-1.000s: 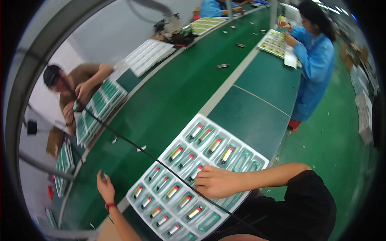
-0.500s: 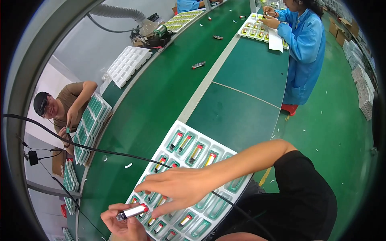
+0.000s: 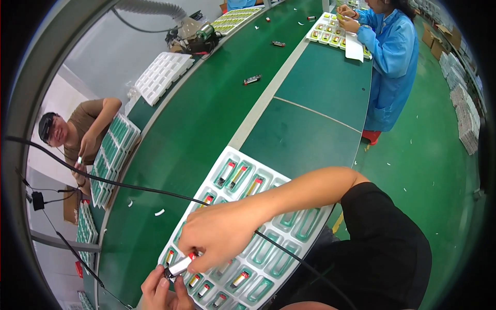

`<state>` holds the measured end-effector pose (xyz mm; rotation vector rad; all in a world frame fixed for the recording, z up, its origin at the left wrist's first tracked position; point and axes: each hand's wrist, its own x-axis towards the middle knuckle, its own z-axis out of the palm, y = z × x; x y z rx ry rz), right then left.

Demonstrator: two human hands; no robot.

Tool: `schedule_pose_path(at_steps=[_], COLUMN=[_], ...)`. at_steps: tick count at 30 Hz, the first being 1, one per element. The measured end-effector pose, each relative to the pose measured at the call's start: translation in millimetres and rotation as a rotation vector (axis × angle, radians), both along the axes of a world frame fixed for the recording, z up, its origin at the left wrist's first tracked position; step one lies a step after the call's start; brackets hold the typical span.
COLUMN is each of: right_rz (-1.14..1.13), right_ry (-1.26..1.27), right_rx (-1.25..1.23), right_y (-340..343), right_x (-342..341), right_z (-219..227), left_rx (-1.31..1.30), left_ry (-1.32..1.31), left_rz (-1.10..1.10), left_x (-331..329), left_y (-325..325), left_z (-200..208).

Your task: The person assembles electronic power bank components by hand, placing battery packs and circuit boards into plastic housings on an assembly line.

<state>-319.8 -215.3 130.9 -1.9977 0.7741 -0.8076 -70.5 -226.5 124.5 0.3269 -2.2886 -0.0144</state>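
Note:
Both hands meet over the lower left edge of a white compartment tray (image 3: pixel 233 153). Between them is a small cylindrical battery cell (image 3: pixel 179 266), with a pale silver body, a red end and a dark end. My left hand (image 3: pixel 164 293) pinches the dark lower end. Fingers of my right hand (image 3: pixel 221 232) are closed around the red upper end, and that hand hides the middle of the tray. Several tray pockets have green liners; some hold similar red-ended cells (image 3: pixel 240 279), while pockets on the right side show only liners.
A black cable (image 3: pixel 144 191) crosses the view and passes behind my right wrist. Loose dark cells (image 3: pixel 252 79) lie on the green bench (image 3: pixel 206 113). Across it, a person in brown works beside stacked trays (image 3: pixel 111 160). At far right stands a person in blue (image 3: pixel 390 72) by another tray (image 3: pixel 325 37).
My right hand has moved down and left, its spread fingers now closed on the red end of the cell. The cell has dropped slightly and tilted more. The whole view has shifted a little.

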Motion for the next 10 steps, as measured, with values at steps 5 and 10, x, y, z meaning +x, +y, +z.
schedule_pose_path(at_steps=[5, 10], right_rz=[-0.106, -0.189], right_ry=[-0.031, 0.053], right_rx=[0.054, 0.019], right_y=[-6, -4], right_x=[-1, 8], right_z=[-14, -14], left_rx=[0.144, 0.139], left_ry=[0.012, -0.095], left_rz=[0.167, 0.18], left_x=[-14, -8], left_y=[2, 2], left_z=[-6, -2])
